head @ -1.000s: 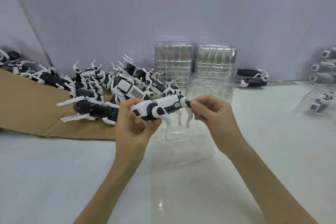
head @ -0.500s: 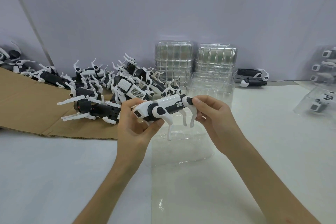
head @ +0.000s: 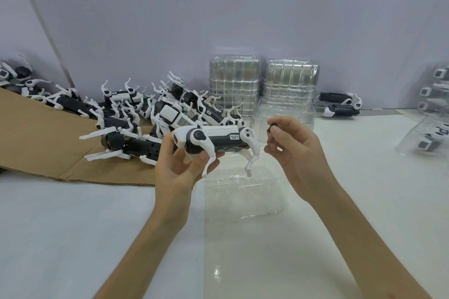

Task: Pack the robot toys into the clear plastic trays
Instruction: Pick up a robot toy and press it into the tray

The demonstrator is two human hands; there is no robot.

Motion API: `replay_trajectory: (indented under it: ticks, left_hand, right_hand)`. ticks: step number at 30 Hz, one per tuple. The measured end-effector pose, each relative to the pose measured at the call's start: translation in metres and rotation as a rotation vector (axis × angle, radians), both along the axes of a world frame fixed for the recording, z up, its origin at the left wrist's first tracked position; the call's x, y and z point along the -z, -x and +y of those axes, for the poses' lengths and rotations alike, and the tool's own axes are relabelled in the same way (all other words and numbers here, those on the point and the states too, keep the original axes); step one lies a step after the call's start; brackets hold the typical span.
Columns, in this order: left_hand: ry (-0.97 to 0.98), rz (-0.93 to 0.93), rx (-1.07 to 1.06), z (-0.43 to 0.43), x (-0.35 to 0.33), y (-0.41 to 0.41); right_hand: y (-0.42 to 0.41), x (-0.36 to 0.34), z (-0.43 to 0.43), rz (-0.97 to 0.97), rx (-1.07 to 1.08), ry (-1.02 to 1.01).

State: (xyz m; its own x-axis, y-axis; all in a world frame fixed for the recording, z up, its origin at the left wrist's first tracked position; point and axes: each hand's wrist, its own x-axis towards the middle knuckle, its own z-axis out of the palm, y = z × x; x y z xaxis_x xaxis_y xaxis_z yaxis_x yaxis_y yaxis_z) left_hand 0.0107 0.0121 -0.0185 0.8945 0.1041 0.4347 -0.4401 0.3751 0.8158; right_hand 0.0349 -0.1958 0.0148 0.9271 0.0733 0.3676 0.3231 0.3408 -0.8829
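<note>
A hand passes freely over the white tabletop (head: 73,238) at lower left; a heap of black-and-white robot toys (head: 145,114) crowds centre left, with stacked clear ribbed plastic trays (head: 233,80) behind centre.

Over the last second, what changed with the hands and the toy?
The right hand let go of the robot toy at its rear and drew back rightward. Its fingers now pinch a small black piece, apparently pulled off the rear hip. The left hand still grips the toy's front above the clear tray. The toy pile and tray stacks are unchanged.
</note>
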Motion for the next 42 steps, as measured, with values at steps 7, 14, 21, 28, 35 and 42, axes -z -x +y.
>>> replay_trajectory:
  ticks: [7, 14, 21, 28, 35, 42]
  left_hand:
    - [-0.003, 0.004, -0.004, 0.001, 0.0, 0.0]
    - [-0.027, 0.027, -0.022, 0.002, 0.001, -0.002]
    - [-0.068, 0.009, -0.056, 0.0, 0.001, -0.001]
    - [-0.072, -0.028, -0.064, 0.0, 0.001, -0.001]
    - [-0.114, -0.103, -0.123, -0.001, 0.003, -0.003]
    - [-0.18, -0.141, -0.157, -0.001, 0.004, -0.003]
  right_hand:
    - [0.002, -0.001, -0.002, -0.067, -0.057, 0.055]
    - [0.003, -0.001, -0.002, -0.169, 0.037, 0.184]
    - [0.006, -0.002, 0.002, -0.18, 0.096, 0.222]
    - [0.006, -0.001, 0.004, -0.121, 0.115, 0.208]
    - [0.005, -0.002, 0.004, -0.114, 0.144, 0.17]
    - [0.006, 0.002, 0.007, -0.073, 0.18, 0.156]
